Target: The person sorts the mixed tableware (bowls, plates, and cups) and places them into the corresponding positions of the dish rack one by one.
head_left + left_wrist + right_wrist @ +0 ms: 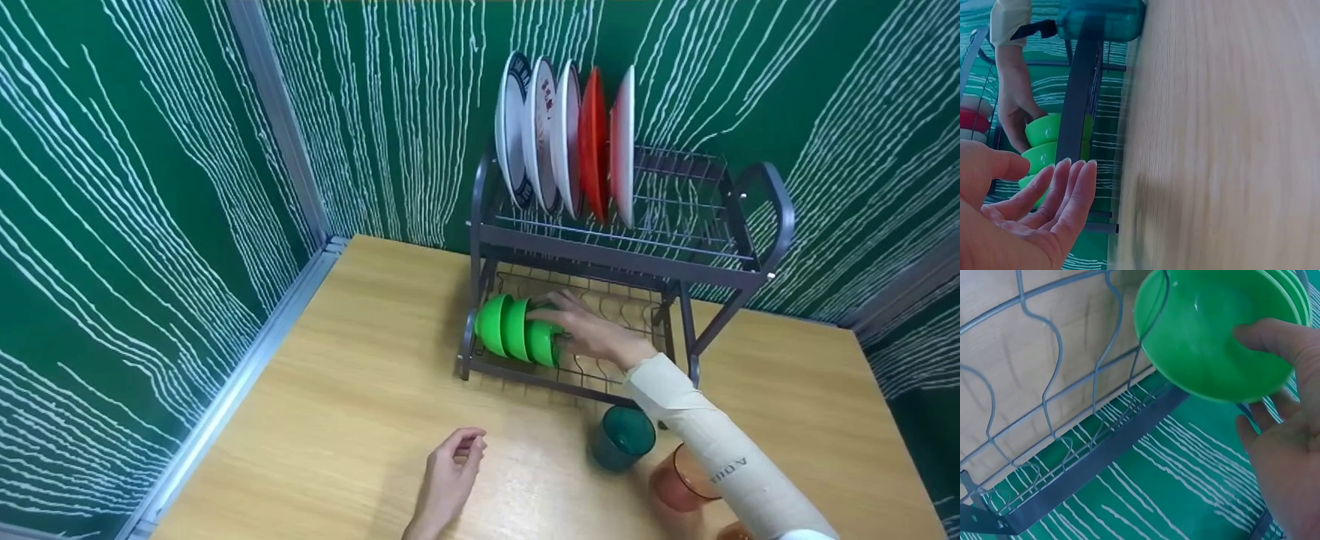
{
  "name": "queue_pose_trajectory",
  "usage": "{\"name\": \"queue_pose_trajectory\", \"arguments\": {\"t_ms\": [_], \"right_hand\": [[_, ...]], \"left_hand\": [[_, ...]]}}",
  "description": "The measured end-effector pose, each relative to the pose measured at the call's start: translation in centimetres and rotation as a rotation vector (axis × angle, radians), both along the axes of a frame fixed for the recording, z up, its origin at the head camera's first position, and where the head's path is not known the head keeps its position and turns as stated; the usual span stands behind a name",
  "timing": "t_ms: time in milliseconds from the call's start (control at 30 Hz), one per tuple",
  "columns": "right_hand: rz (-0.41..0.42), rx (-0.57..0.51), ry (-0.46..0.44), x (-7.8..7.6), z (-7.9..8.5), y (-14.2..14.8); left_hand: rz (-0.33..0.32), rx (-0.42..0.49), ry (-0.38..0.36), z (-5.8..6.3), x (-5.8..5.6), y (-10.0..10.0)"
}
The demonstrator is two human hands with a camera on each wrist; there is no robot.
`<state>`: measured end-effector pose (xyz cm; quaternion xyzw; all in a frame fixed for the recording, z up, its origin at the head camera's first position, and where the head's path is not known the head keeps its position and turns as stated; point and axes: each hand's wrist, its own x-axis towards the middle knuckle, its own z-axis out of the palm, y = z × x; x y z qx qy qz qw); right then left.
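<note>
On the lower tier of a dark metal dish rack (615, 261), three green bowls stand on edge in a row at the left end. My right hand (589, 330) grips the rightmost green bowl (541, 345). In the right wrist view, the thumb lies inside that bowl (1202, 354) and the fingers reach behind its rim. The other two bowls, a middle one (515, 330) and a left one (490, 326), sit close beside it. My left hand (450, 480) hovers over the table in front of the rack, holding nothing, its fingers loosely bent and palm turned up in the left wrist view.
Several plates, white ones and a red plate (593, 142), stand upright on the upper tier. A teal cup (624, 441) and an orange cup (675, 484) stand before the rack, near my right forearm. A green, white-lined wall (405, 120) rises behind the wooden table (322, 420).
</note>
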<state>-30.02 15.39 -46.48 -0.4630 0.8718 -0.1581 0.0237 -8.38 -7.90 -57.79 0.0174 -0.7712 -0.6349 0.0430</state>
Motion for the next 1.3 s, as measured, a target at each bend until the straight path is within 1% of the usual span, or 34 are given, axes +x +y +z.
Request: {"name": "queue_pose_trajectory", "arguments": {"t_ms": [133, 200, 300, 433, 500, 667, 767, 967, 1133, 1233, 1300], "right_hand": [[0.043, -0.12, 0.027, 0.2, 0.6, 1.0], [0.047, -0.165, 0.034, 0.5, 0.8, 1.6], [0.022, -0.193, 0.04, 1.1, 1.0, 2.7], [0.002, -0.215, 0.075, 2.4, 1.4, 4.4], [0.0, -0.228, 0.102, 3.1, 1.5, 5.2], [-0.035, -0.242, 0.127, 5.2, 1.5, 7.2], [-0.062, -0.255, 0.132, 6.5, 1.4, 8.5], [-0.101, -0.294, 0.148, 8.8, 1.0, 10.3], [-0.123, -0.336, 0.128, 10.5, 0.5, 11.4], [-0.147, -0.36, 0.089, 11.4, 0.2, 11.8], [-0.169, -0.363, 0.065, 12.0, -0.1, 12.0]], "left_hand": [[0.015, -0.024, -0.005, 0.1, 0.0, 0.7], [0.02, -0.038, -0.003, 0.2, 0.1, 1.1], [0.012, -0.066, 0.013, 0.2, 0.1, 2.0], [-0.042, -0.098, 0.056, 0.1, -0.2, 3.6], [-0.072, -0.136, 0.081, 0.1, -0.5, 4.5], [-0.146, -0.246, 0.121, 0.0, -1.3, 6.6], [-0.19, -0.295, 0.125, 0.0, -1.8, 7.8], [-0.254, -0.37, 0.135, 0.1, -2.8, 10.1], [-0.304, -0.426, 0.164, 0.4, -3.7, 12.0], [-0.329, -0.483, 0.177, 0.3, -4.2, 13.2], [-0.343, -0.488, 0.169, 0.3, -4.4, 13.8]]}}
